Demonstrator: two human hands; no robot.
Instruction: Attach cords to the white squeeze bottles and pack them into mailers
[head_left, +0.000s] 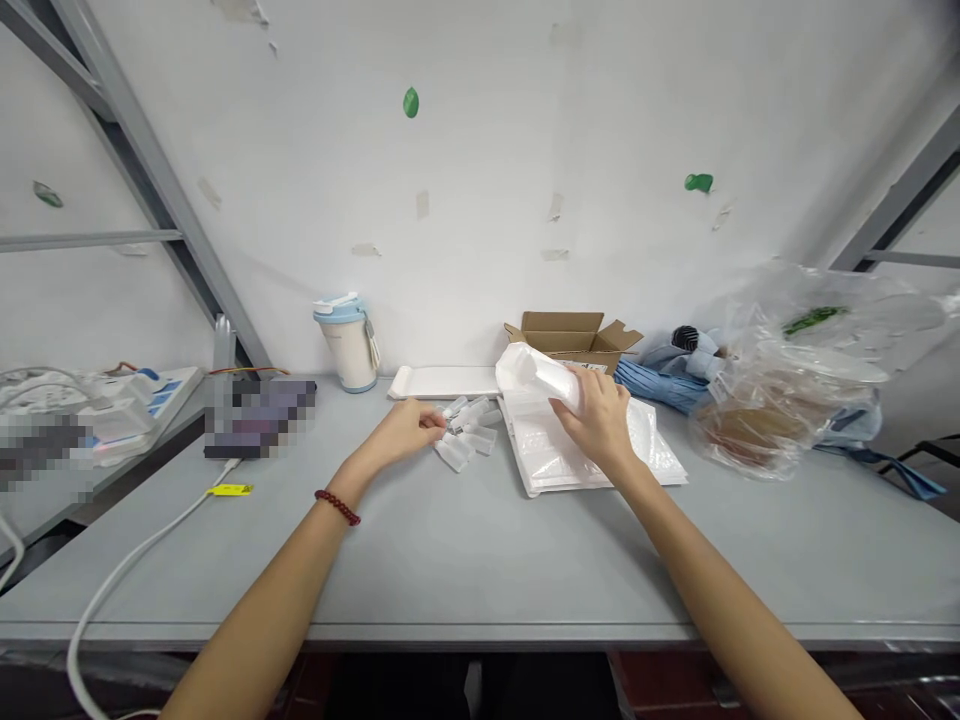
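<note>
Grey table (480, 560) with small clear plastic bottles (465, 435) (a loose cluster), a white tray (442, 382), a cardboard box (574, 335).

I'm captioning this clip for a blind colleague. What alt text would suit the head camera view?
Two bare hands work at a grey table: the right hand holds a white foam-wrapped item over a white padded packet, and the left hand reaches small clear plastic bottles. An open cardboard box stands behind them.

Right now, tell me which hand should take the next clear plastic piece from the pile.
Left, probably: the left hand is right beside the clear plastic pieces, while the right hand grips a white foam sleeve.
</note>
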